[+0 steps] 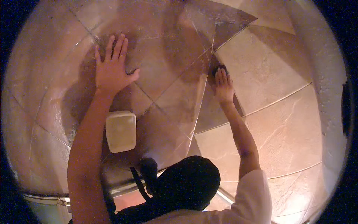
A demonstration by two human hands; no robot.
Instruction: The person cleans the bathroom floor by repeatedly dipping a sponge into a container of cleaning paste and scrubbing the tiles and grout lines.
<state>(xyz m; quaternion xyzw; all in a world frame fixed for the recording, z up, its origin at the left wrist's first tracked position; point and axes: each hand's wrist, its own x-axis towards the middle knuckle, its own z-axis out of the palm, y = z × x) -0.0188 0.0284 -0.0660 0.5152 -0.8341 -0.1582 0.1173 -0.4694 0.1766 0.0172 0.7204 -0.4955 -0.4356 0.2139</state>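
Observation:
My left hand (115,72) lies flat on the brown tiled surface (175,93) at the upper left, fingers spread, with nothing held. A white rectangular plastic tub (134,128) with rounded corners sits near my left forearm; I cannot tell what is in it. On the right, my right hand (224,87) presses a small dark scrubbing pad (214,70) against the tiles, beside the line where the brown tiles meet the lighter ones. Most of the pad is hidden under my fingers, which are close together.
Lighter beige tiles (276,108) with pale grout lines fill the right side. My dark-clothed knee (194,179) juts up at the bottom centre. A pale ledge (123,189) runs along the lower left. Shadows darken the tiles around my left hand.

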